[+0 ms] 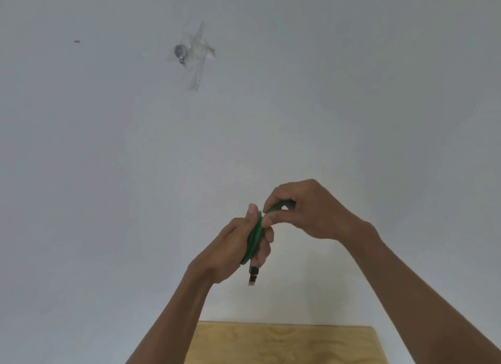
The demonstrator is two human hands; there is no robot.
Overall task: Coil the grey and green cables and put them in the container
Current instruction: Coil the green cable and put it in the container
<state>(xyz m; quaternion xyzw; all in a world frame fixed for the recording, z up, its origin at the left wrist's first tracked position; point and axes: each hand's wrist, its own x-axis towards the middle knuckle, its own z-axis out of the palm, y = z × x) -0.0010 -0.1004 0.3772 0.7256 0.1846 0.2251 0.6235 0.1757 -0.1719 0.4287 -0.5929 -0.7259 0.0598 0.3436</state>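
white wall (pixel 271 119) behind; left hand (pixel 230 251) clasps coiled green cable (pixel 254 237), right hand (pixel 306 210) pinches loop

Our two bare arms, no sleeves in sight

Our left hand (pixel 230 247) and right hand (pixel 306 211) sit in the lower middle of the frame, each on a long forearm that runs in from the bottom edge, the left from lower centre and the right from the lower right corner. We wear no sleeves, gloves, watch, rings or bands on what shows. A short, plain nail shows on one of the left fingers (pixel 253 210).
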